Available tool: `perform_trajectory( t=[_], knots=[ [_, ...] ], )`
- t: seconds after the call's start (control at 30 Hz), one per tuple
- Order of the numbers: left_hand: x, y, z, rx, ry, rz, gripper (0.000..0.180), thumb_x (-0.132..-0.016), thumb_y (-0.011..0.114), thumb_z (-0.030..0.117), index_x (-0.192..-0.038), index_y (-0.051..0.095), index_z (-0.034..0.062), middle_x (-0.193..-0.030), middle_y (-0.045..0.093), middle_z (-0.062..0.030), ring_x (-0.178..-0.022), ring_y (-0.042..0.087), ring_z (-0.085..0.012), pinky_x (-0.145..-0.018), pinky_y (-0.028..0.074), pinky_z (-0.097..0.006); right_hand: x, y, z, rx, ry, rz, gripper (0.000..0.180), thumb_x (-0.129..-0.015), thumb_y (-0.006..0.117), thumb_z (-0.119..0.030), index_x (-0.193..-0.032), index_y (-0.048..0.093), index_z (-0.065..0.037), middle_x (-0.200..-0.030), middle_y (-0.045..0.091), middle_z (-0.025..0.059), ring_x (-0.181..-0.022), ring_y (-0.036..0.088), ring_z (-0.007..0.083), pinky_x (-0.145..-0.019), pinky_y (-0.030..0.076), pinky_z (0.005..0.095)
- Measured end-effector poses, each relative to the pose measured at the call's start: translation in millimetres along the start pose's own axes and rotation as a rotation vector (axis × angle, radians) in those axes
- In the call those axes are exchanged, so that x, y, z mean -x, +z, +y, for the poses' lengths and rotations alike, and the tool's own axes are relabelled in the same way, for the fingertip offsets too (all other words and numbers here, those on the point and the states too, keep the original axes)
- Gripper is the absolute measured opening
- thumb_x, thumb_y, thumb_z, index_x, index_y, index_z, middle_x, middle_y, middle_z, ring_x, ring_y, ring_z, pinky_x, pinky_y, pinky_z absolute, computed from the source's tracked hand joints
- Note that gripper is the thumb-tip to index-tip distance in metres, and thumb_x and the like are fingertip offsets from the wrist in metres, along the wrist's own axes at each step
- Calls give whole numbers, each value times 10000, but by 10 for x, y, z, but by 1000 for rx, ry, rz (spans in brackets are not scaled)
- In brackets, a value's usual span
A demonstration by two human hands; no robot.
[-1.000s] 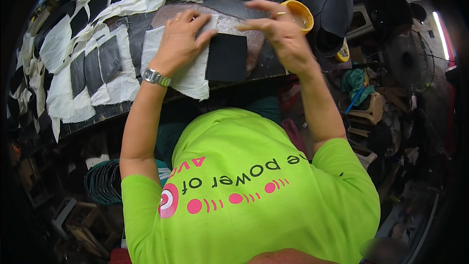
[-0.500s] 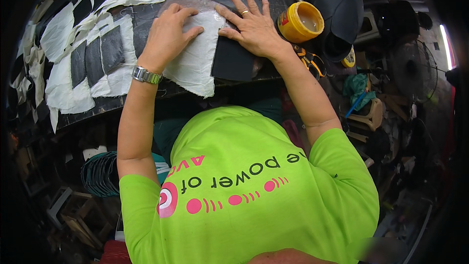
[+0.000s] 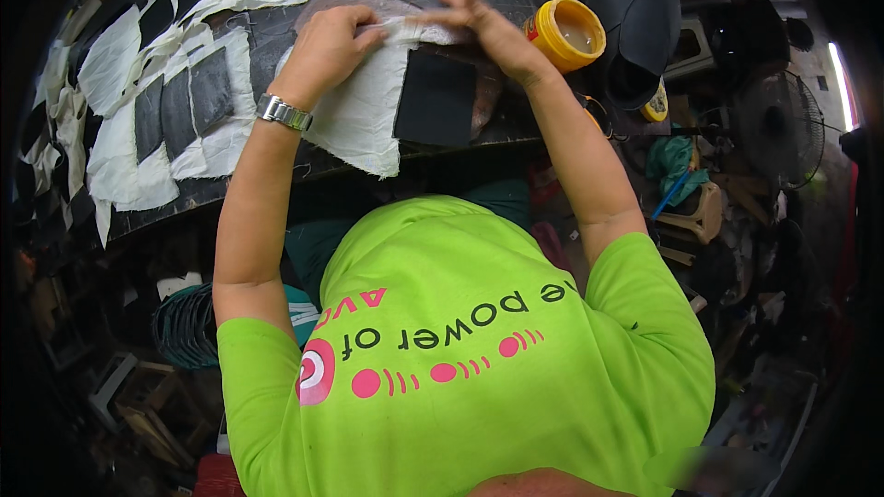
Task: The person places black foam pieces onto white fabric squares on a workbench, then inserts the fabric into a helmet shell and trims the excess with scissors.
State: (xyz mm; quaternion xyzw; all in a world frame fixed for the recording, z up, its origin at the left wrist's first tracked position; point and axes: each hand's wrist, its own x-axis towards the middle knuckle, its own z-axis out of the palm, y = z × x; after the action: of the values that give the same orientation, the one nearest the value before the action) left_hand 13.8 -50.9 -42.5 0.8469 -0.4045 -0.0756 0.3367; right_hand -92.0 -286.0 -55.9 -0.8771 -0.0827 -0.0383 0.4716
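Pinching the top edge of a frayed white cloth sheet (image 3: 354, 120), left hand (image 3: 324, 48) has fingers curled, tips hidden under the knuckles. Right hand (image 3: 479, 23) presses the same edge, fingers spread flat; whether it grips, cannot tell. Black rectangular patch (image 3: 436, 97) lies on the cloth, on the dark workbench (image 3: 276, 32). Yellow open glue tub (image 3: 569, 34) just beside the right wrist. Silver wristwatch (image 3: 284, 113) on the left wrist. Far bench rows cut off at the rim.

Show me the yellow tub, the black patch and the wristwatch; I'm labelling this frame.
yellow tub (image 3: 566, 34), head view, on the yellow rim.
black patch (image 3: 436, 98), head view, middle of its flat face.
wristwatch (image 3: 284, 112), head view, on the metal band at the left wrist.
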Motion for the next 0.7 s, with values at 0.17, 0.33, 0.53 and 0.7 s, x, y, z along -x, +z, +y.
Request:
perform_trajectory(
  t=[0.17,0.33,0.53,0.7],
  knots=[
    [-33,-32,18,177,56,257,266,-952,709,268,-1074,740,33,-949,749,-171,-828,721,-306,-761,546,-374,200,-139,-290,-387,-94,189,1009,-970,58,-798,-1302,714,-108,-1579,444,121,-1523,289,262,-1262,31,491],
    [-314,-39,-239,214,87,264,278,-990,702,269,-1121,729,25,-958,750,-69,-877,683,-120,-803,536,-271,352,61,-508,117,-283,77,848,-1033,143,-712,-1293,730,-158,-1618,380,109,-1544,191,347,-1253,102,524],
    [-365,120,-384,221,70,291,281,-990,698,273,-1123,728,28,-971,759,-72,-874,689,-132,-809,536,-277,533,558,-562,738,-254,19,458,-972,545,-591,-1325,688,-336,-1629,374,73,-1560,161,347,-1206,39,673],
    [-401,103,-430,168,69,302,280,-987,698,272,-1122,729,29,-972,761,-80,-874,698,-150,-808,536,-283,624,752,-510,904,-284,-5,603,-946,514,-676,-1424,595,-317,-1635,354,84,-1561,173,335,-1201,33,688]
  ],
)
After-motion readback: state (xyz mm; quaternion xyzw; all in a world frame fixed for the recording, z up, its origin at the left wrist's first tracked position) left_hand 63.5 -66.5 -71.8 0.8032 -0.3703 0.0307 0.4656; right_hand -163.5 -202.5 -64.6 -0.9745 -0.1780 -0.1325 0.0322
